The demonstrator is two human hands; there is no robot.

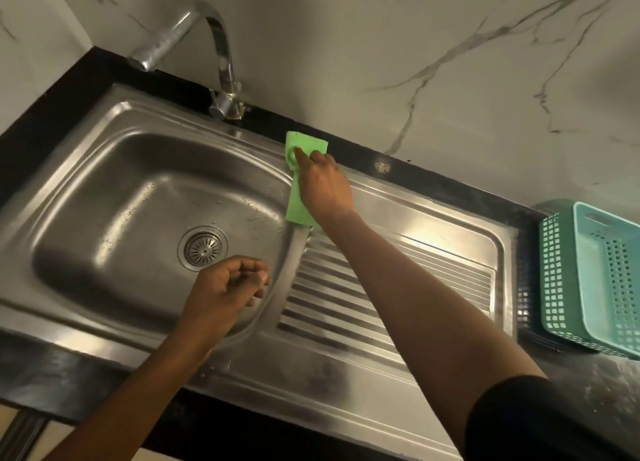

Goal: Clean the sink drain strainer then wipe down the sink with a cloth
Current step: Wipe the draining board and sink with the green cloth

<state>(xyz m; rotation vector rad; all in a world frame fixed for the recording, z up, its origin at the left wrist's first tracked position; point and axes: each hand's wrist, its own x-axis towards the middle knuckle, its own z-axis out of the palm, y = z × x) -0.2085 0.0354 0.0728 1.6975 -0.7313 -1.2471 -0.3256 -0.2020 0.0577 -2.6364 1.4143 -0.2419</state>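
A steel sink [104, 169] fills the left of the view, with its round drain strainer [203, 248] seated in the bowl's floor. A green cloth [300, 169] lies on the back rim between the bowl and the ribbed drainboard [398, 280]. My right hand [323, 183] presses flat on the cloth, fingers spread over its far end. My left hand [227, 287] hovers over the bowl's right side, just in front of the strainer, with its fingers loosely curled and nothing visible in them.
A chrome tap [221, 62] arches over the bowl from the back rim. A teal perforated basket [595, 277] stands on the black counter [450, 173] at the right. A marble-patterned wall rises behind. Water drops speckle the bowl.
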